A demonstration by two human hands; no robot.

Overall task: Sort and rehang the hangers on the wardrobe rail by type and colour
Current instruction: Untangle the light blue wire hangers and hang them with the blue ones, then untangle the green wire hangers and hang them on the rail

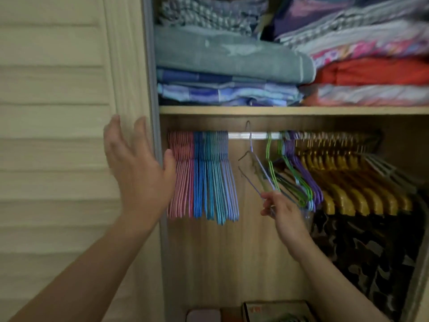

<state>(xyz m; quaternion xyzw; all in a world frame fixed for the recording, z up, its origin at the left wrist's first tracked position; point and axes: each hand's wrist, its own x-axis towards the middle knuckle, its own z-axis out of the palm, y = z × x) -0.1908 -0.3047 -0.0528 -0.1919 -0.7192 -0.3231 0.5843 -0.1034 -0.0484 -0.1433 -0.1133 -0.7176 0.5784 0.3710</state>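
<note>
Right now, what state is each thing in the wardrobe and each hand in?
Pink hangers: bunched at the rail's left end.
Blue hangers: bunched beside the pink.
Rail: bare mid-section.
Lilac hanger: hooked on rail, tilted, held by right hand.
Green hangers: hanging, unsorted.
Yellow hangers: hanging right.
Left hand: open, thumb against the pink hangers.

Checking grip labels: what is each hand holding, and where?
Right hand pinches the lower bar of a thin lilac wire hanger. Left hand, open, holds nothing.

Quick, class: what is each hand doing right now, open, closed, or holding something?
Left hand: open, fingers spread beside the pink hangers.
Right hand: pinching the purple wire hanger.
</note>
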